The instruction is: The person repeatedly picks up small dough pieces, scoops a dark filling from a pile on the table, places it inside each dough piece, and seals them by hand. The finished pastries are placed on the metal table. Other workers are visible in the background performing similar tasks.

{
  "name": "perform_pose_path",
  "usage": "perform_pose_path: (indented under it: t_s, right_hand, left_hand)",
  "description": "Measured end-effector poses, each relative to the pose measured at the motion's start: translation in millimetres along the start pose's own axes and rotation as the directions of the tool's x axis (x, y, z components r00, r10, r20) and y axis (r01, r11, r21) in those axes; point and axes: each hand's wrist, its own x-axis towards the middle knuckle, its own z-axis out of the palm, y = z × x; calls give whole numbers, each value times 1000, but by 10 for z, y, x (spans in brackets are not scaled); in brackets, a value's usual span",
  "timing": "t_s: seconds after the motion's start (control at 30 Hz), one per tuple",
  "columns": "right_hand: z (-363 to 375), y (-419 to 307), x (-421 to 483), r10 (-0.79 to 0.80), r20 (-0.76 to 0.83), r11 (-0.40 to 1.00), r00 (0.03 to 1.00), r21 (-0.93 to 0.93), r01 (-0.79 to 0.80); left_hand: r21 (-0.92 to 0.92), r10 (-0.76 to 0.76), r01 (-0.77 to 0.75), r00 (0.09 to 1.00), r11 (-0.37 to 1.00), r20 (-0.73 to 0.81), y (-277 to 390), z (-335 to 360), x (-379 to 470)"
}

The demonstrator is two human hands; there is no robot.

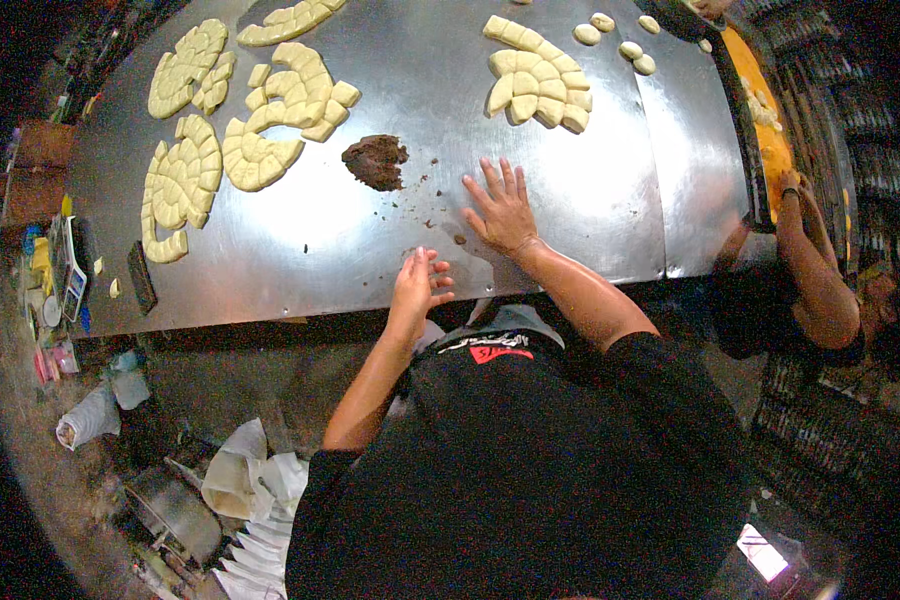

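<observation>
My right hand (504, 214) is spread palm down over the metal tabletop (570, 202), fingers apart, nothing visible in it. Near the table's front edge, my left hand (422, 283) is turned on its side with loosely bent, parted fingers and no object showing. A lump of dark brown paste (376, 163) lies beyond both hands, with crumbs scattered beside it. Farther off to the right sits a fan of cut pale dough pieces (540, 86). More dough pieces, in curved rows (289, 94) and a spiral cluster (184, 176), cover the left part.
Several round dough balls (631, 50) lie at the far right. Another person's arm (817, 255) reaches to an orange tray (769, 142) holding dough pieces. A dark flat bar (142, 277) rests near the left front corner. White sacks (240, 472) stand below on the left.
</observation>
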Motion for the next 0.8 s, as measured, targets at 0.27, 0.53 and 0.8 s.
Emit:
perform_pose_path:
  t_s: [0.27,0.53,0.8]
  right_hand:
    - [167,221,213,266,329,925,906,177,-336]
    - [56,68,18,174,72,984,982,-45,-171]
    - [-454,348,-378,-136,552,991,822,70,117]
  left_hand:
    - [-19,71,-70,995,997,73,2,-12,-254]
    - [-13,79,-78,994,997,75,17,-22,-198]
    - [66,141,-146,987,987,75,475,399,305]
